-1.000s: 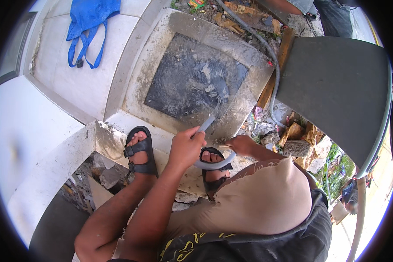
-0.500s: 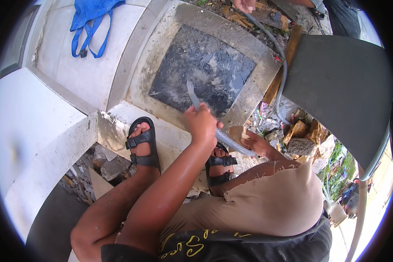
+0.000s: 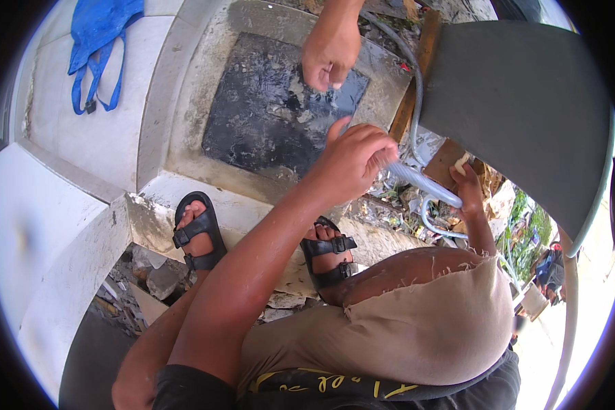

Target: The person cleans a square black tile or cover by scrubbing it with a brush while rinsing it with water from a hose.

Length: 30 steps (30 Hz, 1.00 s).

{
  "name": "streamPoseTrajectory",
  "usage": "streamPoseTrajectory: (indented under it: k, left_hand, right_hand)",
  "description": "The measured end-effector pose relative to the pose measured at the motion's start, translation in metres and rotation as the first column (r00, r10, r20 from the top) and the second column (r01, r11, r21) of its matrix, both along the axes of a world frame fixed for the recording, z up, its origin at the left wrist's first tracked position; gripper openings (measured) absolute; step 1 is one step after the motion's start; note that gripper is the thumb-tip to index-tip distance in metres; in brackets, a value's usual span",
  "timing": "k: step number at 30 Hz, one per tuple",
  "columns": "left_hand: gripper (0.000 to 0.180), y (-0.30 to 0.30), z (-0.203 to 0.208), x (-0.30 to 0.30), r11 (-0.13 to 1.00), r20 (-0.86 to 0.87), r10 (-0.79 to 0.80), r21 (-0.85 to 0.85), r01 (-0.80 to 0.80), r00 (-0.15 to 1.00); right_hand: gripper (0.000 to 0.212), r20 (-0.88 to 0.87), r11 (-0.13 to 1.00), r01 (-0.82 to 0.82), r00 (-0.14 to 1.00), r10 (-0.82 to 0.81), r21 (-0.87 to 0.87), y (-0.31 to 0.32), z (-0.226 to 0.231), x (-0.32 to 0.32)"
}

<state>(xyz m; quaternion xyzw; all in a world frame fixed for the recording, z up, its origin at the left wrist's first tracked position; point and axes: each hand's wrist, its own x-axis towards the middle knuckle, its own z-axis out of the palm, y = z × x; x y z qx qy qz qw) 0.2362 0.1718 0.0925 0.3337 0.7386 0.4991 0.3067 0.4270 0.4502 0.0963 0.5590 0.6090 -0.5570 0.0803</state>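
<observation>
A translucent grey flexible plastic hose [image 3: 427,184] stretches between the person's two hands, to the right of the raised knee's far side, above the rubble. The left hand [image 3: 357,157] curls its grip over one part of it, thumb sticking out; the right hand [image 3: 469,190] touches it lower down, and its narrow grip seems to hold a flat brown board [image 3: 442,161] by a pale cream-coloured piece [image 3: 461,163], though whether it also clasps the hose I cannot tell. The hose looks light and bendy, likely slippery if wet and apt to kink, so a loose hold just behind its end should suit; the board looks stiff and is best taken by the cream piece. Beyond lies a dark square slab [image 3: 246,116] in a pale, stained concrete border [image 3: 184,147], with another person's hand [image 3: 333,51] over it, and farther left a blue fabric bag [image 3: 102,31]
</observation>
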Motion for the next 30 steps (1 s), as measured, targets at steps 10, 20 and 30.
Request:
streamPoseTrajectory:
  k: [10, 20, 30]
  left_hand:
    - [0.031, 0.041, 0.001, -0.018, 0.937, -0.172, -0.329, 0.058, 0.343, 0.928]
    - [0.043, 0.067, 0.012, -0.035, 0.905, -0.12, -0.425, -0.024, 0.425, 0.897]
    - [0.046, 0.072, 0.008, -0.025, 0.95, -0.149, -0.307, 0.004, 0.311, 0.94]
  right_hand:
    - [0.027, -0.054, 0.741, 0.042, 0.999, -0.007, 0.67, -0.056, 0.043, 0.042]
    - [0.021, 0.09, 0.375, -0.24, 0.923, 0.374, 0.895, -0.119, 0.05, 0.086]
    - [0.029, 0.365, 0.208, -0.72, 0.553, 0.749, 0.663, -0.117, -0.071, -0.004]
